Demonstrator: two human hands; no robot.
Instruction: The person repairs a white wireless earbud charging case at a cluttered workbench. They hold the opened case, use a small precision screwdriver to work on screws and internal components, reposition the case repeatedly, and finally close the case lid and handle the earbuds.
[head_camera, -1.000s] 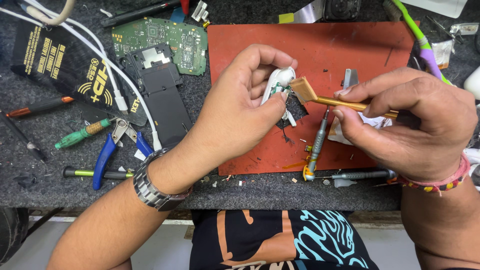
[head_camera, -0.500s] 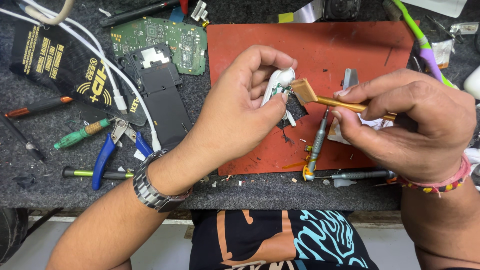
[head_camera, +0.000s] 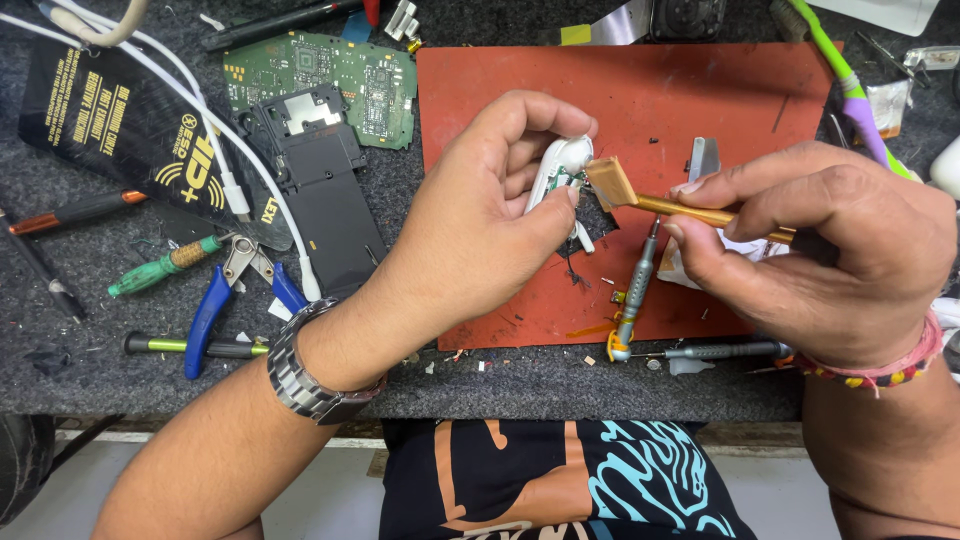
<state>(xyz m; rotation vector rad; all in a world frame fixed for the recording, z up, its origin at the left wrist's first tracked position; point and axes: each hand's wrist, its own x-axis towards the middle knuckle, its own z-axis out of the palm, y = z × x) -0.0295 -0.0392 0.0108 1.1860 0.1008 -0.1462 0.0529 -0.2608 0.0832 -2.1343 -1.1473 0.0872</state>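
Observation:
My left hand (head_camera: 480, 215) pinches a small white earbud (head_camera: 556, 170) between thumb and fingers above the red work mat (head_camera: 640, 80). Thin dark wires hang from the earbud's open side. My right hand (head_camera: 820, 245) grips a small brush with an orange-gold handle (head_camera: 690, 212); its tan head (head_camera: 610, 182) rests against the earbud. A metal watch sits on my left wrist, a braided band on my right.
A grey precision screwdriver (head_camera: 632, 290) lies on the mat below the hands, another screwdriver (head_camera: 720, 350) at its lower edge. To the left are a green circuit board (head_camera: 320, 75), a black device shell (head_camera: 325, 200), blue-handled pliers (head_camera: 215, 300), a green screwdriver (head_camera: 160, 268) and white cables (head_camera: 200, 120).
The brush head has shifted slightly against the earbud; both hands stay in nearly the same place.

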